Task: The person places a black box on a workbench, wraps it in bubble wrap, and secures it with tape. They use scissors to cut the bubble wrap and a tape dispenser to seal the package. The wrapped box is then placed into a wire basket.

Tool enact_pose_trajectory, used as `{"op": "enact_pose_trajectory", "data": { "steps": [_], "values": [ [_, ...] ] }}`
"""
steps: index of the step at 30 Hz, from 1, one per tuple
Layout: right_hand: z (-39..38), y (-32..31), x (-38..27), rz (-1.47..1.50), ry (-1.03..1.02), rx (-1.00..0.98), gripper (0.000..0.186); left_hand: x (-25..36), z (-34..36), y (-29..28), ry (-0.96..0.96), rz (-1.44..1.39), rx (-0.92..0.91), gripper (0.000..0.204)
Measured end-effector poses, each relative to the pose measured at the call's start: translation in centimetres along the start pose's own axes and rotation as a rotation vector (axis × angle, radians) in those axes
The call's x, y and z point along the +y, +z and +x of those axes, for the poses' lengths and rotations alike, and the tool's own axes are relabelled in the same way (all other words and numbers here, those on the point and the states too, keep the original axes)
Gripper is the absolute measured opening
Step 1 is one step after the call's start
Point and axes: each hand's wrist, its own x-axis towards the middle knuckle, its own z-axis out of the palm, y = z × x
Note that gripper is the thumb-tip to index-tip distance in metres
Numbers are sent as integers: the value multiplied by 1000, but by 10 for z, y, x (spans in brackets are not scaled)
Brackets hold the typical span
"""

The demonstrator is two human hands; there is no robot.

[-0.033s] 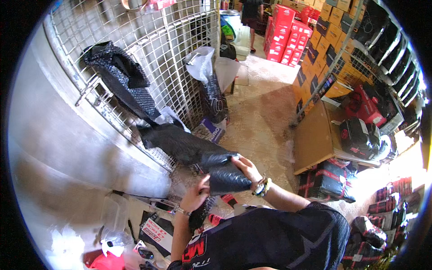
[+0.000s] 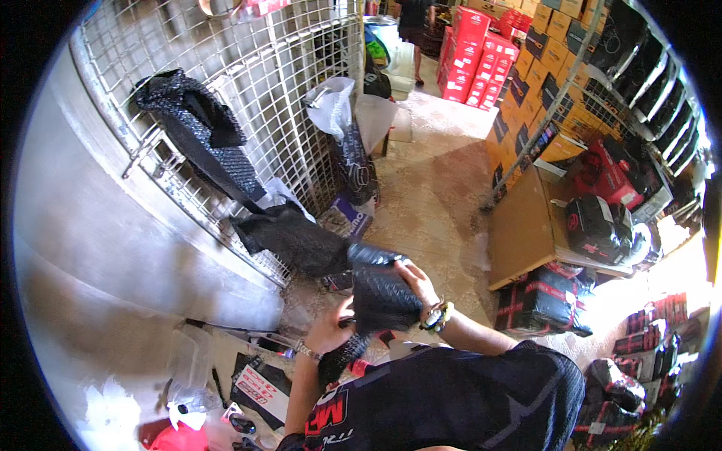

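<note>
A package wrapped in black bubble wrap [image 2: 385,299] is held tilted in front of my body. My right hand [image 2: 420,289] grips its right side, thumb near the top edge. At its lower left side, my left hand [image 2: 331,328] closes with bent fingers on the edge; the fingertips are partly hidden. Left of the package, a loose length of black bubble wrap [image 2: 297,239] stretches toward the wire mesh. More black bubble wrap [image 2: 199,124] hangs on that mesh higher up. What is inside the package cannot be seen.
Wire mesh [image 2: 256,83] and a grey metal surface [image 2: 143,218] stand at left. A cardboard box [image 2: 530,233] and black parcels with red tape [image 2: 545,304] are at right. Red boxes [image 2: 470,60] stand far back near a person [image 2: 414,22]. Printed sheets [image 2: 259,387] lie at lower left.
The package has turned in my hands, so a broader face shows. My left hand has shifted slightly right and closed on its edge. The loose bubble wrap beside it has slackened.
</note>
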Motion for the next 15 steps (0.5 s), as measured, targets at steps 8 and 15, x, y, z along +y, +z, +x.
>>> {"op": "enact_pose_trajectory", "data": {
  "steps": [8, 15],
  "values": [
    [17, -40, 44, -49, -484, 140, 25, 36, 40, 22, 96, -348, -273, 94],
    [82, -59, -20, 333, -45, -85, 27, 80, 99, 48, -266, -619, 330, 32]
  ]
}}
